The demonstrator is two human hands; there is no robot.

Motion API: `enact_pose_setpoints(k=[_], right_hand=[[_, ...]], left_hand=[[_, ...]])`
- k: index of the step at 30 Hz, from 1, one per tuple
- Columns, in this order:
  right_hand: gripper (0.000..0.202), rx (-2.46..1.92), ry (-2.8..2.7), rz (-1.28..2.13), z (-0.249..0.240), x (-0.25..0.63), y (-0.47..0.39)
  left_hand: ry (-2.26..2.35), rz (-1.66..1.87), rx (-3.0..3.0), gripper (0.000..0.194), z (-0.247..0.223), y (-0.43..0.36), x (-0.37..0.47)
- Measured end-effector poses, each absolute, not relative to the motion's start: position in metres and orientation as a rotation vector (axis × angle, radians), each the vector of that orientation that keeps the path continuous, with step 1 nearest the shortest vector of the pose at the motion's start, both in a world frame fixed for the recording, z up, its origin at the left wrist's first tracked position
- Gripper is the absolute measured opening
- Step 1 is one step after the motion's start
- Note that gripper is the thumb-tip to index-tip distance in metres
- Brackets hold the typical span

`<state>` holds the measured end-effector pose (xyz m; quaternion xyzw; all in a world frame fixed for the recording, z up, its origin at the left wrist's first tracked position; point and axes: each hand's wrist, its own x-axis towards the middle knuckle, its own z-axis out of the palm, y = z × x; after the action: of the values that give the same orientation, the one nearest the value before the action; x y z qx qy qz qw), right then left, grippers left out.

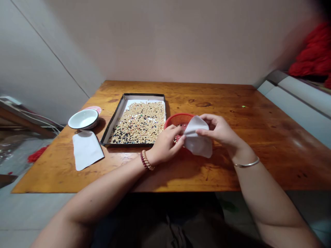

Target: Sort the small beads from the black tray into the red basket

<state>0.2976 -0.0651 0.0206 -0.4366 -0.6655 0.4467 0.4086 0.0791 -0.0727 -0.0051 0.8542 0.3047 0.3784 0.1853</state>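
Observation:
My right hand (219, 131) pinches a limp white piece (198, 139), paper or a small flat bag, between thumb and fingers. At its left edge my left hand (167, 144) has thumb and fingertips closed on it. Under and behind the white piece stands a red plastic basket (178, 119), partly hidden by it, with some small round beads inside. Left of the basket lies a shallow black-edged tray (102, 142) holding many small round beads (139, 122), mostly cream, some black, a few coloured.
On the left of the wooden table (219, 175) stand a white enamel bowl (84, 119) with a dark rim and, in front of it, another flat white piece (87, 151). Behind the bowl shows a pink disc (95, 109). A red heap (314, 55) lies at far right.

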Motion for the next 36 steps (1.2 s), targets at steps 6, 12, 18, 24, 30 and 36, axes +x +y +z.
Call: enact_pose_setpoints(k=[6, 12, 18, 24, 30, 36], right_hand=[[0.042, -1.082, -1.649, 1.385, 0.028, 0.309, -0.069], [0.037, -1.080, -1.535, 1.491, 0.021, 0.299, -0.065], [0.034, -1.173, -1.461, 1.134, 0.020, 0.316, -0.052], [0.023, -1.339, -1.032, -0.166, 0.028, 0.362, -0.042], [0.024, -1.432, -1.325, -0.298, 0.011, 0.341, -0.039], [0.024, -1.364, -2.103, 0.150, -0.021, 0.311, -0.028]], left_hand=[[0.821, 1.296, 2.136, 0.019, -0.002, -0.080, 0.077], [0.851, 1.331, 2.115, 0.018, -0.005, -0.078, 0.080], [1.318, 1.028, 2.474, 0.032, 0.008, -0.053, 0.056], [1.980, 0.255, 2.651, 0.027, 0.009, -0.016, 0.007], [1.839, 0.125, 2.630, 0.031, -0.002, -0.005, 0.004], [1.671, 0.124, 2.689, 0.032, -0.006, -0.002, 0.006]])
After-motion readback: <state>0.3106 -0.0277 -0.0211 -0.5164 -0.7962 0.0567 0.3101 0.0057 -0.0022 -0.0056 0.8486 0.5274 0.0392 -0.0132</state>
